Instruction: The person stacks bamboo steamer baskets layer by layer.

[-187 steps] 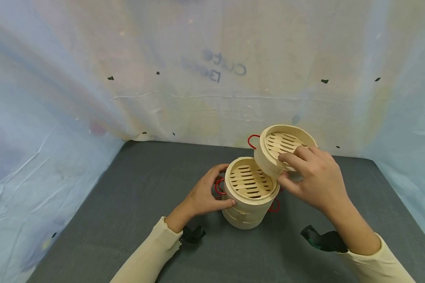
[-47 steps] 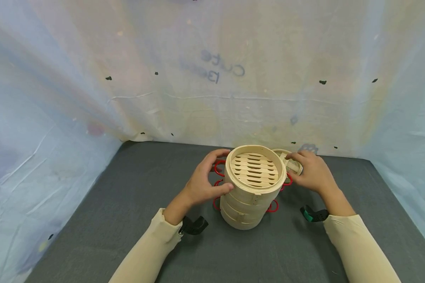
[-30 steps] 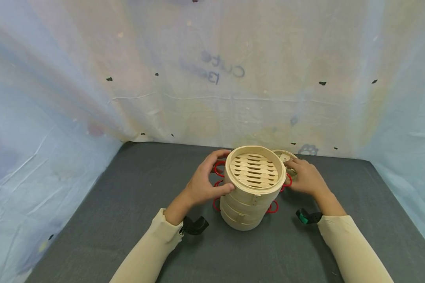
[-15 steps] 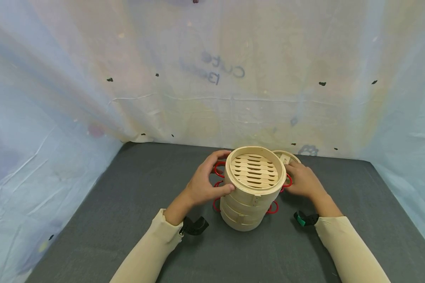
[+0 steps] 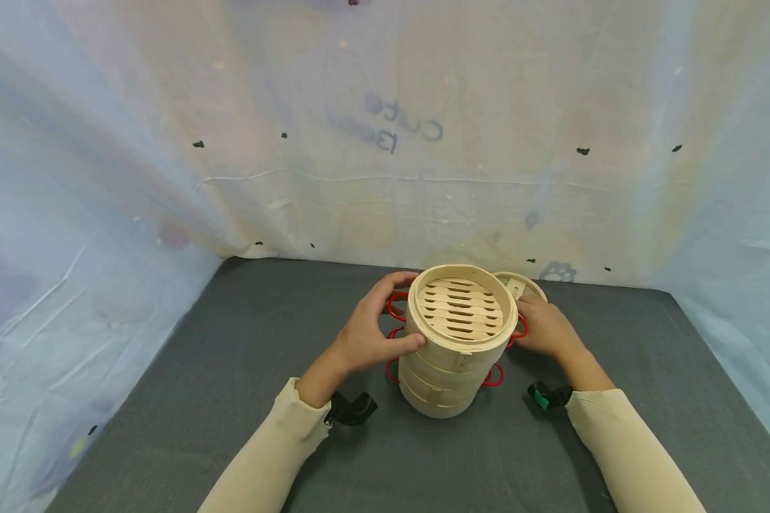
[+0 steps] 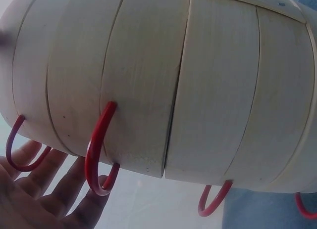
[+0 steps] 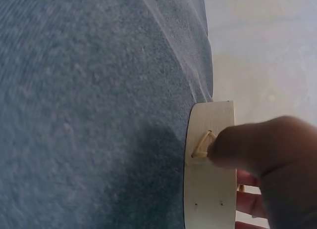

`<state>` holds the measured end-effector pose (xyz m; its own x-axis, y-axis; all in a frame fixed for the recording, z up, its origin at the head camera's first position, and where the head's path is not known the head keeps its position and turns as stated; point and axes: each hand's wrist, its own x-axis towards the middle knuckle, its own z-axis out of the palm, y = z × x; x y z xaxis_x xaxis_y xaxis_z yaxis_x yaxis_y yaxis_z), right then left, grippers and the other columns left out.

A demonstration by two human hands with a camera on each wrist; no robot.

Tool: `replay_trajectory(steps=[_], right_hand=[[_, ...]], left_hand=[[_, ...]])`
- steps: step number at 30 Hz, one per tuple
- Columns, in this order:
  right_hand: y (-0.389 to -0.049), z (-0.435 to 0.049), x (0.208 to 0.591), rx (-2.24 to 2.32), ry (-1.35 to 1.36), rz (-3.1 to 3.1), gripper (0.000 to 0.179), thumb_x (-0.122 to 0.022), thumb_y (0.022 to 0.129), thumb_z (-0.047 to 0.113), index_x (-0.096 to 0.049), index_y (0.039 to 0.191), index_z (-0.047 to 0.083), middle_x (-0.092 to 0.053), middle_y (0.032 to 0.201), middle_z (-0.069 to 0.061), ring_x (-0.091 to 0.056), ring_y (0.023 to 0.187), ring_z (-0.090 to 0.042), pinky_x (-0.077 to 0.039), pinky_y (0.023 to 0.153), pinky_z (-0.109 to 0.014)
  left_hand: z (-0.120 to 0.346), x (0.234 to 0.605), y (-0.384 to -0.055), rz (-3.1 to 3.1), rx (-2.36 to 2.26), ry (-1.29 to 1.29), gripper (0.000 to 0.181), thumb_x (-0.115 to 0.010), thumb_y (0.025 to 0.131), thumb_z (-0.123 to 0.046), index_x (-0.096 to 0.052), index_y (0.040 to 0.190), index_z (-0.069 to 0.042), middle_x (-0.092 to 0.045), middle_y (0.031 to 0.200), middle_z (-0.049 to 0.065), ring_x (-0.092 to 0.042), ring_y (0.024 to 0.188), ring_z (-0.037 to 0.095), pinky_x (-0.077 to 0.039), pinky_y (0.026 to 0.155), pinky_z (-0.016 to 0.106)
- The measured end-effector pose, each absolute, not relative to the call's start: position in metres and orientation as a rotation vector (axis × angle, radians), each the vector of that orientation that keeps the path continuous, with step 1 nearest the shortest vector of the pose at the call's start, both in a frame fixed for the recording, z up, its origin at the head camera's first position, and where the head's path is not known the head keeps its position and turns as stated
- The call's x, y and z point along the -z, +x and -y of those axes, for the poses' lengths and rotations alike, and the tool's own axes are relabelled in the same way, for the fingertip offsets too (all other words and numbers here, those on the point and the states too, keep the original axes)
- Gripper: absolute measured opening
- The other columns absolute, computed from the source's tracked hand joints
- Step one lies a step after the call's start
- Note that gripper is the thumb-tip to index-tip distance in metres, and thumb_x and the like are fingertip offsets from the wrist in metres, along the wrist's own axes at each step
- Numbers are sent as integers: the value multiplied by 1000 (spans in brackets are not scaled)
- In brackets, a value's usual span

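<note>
A stack of pale bamboo steamer baskets [image 5: 445, 374] stands near the middle in the head view, slatted floor of the top one facing up. Red loop handles [image 6: 96, 145] stick out from the tiers. My left hand [image 5: 368, 331] holds the stack's upper left side, thumb on the front wall and fingers reaching behind. Partly hidden behind the stack on the right lies the round bamboo steamer lid [image 5: 518, 286]. My right hand [image 5: 547, 329] grips its rim; the right wrist view shows the thumb [image 7: 247, 145] against the lid's outer wall and fingers over the far side.
The dark grey tabletop [image 5: 282, 313] spreads around the stack, its far edge just behind the lid. Pale plastic sheeting [image 5: 385, 206] hangs at the back and along both sides. Each wrist carries a black camera mount [image 5: 353, 410].
A basket my right hand held tilted over the stack now sits on top. That hand has moved to the lid behind, shifting slightly left along it lately. My left hand stays at the stack.
</note>
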<state>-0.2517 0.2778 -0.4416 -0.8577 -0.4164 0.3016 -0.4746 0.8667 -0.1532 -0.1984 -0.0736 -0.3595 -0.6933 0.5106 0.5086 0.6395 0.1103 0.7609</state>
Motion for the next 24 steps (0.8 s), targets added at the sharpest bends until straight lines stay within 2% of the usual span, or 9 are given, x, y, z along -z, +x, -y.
replay_trajectory(steps=[8,15,18,24], right_hand=[[-253,-274,443,-364,657,2783,37,-77,70,17,-68,103,5,-67,92,-12,-64,90,-35,-51,77,-52],[-251,-271,440,-365,627,2795,37,-77,73,20,-69,105,4,-67,91,-13,-64,87,-36,-51,76,-53],[-250,-271,441,-364,605,2786,36,-78,73,21,-69,103,4,-66,89,-12,-64,85,-35,-51,75,-53],[-248,-270,446,-346,552,2741,29,-77,73,21,-69,95,3,-63,82,-11,-61,82,-35,-50,71,-53]], left_hand=[[73,360,-198,2272,1624,-1147,82,-66,78,-62,-41,143,-19,-49,139,2,-48,126,19,-50,91,49],[73,359,-198,2286,1619,-1135,83,-67,77,-63,-41,143,-19,-48,139,0,-47,127,17,-50,93,43],[73,359,-198,2285,1618,-1141,84,-67,76,-63,-40,143,-19,-48,139,0,-47,127,17,-50,93,46],[72,359,-198,2286,1619,-1153,81,-70,78,-55,-40,144,-20,-47,140,0,-47,127,17,-49,93,50]])
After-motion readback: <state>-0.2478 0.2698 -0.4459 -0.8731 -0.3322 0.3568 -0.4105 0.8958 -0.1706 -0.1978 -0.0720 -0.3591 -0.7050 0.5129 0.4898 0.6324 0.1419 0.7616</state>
